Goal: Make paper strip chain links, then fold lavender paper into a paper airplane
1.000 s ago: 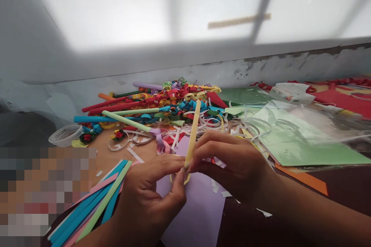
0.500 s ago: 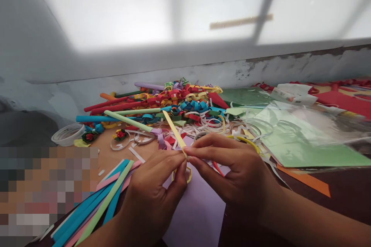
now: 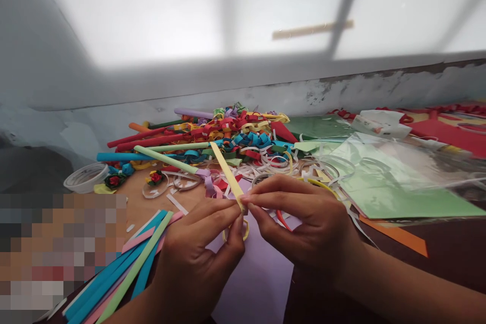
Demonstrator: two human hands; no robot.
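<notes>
Between both hands is a yellow paper strip (image 3: 227,169), its long free end pointing up and away to the left. My left hand (image 3: 203,248) pinches the strip's lower part, where a small yellow loop shows below the fingertips. My right hand (image 3: 304,217) pinches the same spot from the right, thumb and fingertips meeting the left ones. The fingers partly hide the strip where they meet. Under the hands lies a sheet of purple paper (image 3: 261,273). Left of my left hand lie several blue, pink and green paper strips (image 3: 129,258).
Behind the hands spreads a pile of coloured paper chains (image 3: 235,126) with rolled paper tubes (image 3: 155,139). A white tape roll (image 3: 83,177) stands at left, near a small red paper flower (image 3: 155,177). Green sheets under clear plastic (image 3: 402,197) and an orange strip (image 3: 398,235) lie right.
The view has shifted slightly. The yellow strip has turned a little, showing more of its flat face, while both hands keep their pinch on it.
</notes>
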